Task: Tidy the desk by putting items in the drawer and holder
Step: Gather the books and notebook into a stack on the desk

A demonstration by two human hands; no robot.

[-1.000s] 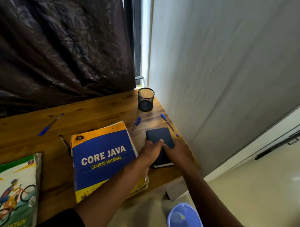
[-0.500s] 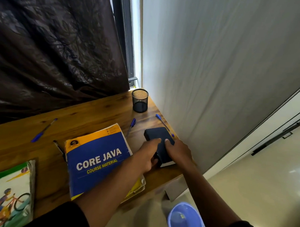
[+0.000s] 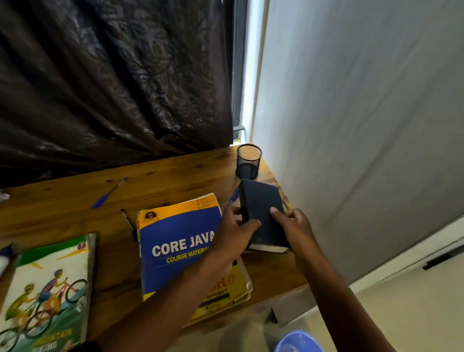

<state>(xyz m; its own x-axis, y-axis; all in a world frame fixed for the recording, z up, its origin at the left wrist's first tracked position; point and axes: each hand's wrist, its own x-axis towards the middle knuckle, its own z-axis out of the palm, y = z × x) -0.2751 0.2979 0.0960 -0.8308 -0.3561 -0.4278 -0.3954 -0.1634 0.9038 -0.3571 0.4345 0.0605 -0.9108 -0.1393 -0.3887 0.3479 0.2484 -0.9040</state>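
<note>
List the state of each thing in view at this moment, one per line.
Dark notebook: closed, far end tilted up, held by both hands.
Left hand: grips the notebook's left edge.
Right hand: grips its right side.
Mesh pen holder: upright, looks empty.
Core Java book: closed, flat.
Cycling book: closed, flat.
Blue pen: lying loose on the desk.

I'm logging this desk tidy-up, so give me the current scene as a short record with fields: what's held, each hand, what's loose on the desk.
held: black notebook, lifted and tilted
left hand: grips the notebook's left edge
right hand: grips its right side, thumb on the cover
holder: black mesh cup at the desk's far corner, looks empty
loose on wooden desk: blue pen, Core Java book, cycling book
drawer: not in view
</note>
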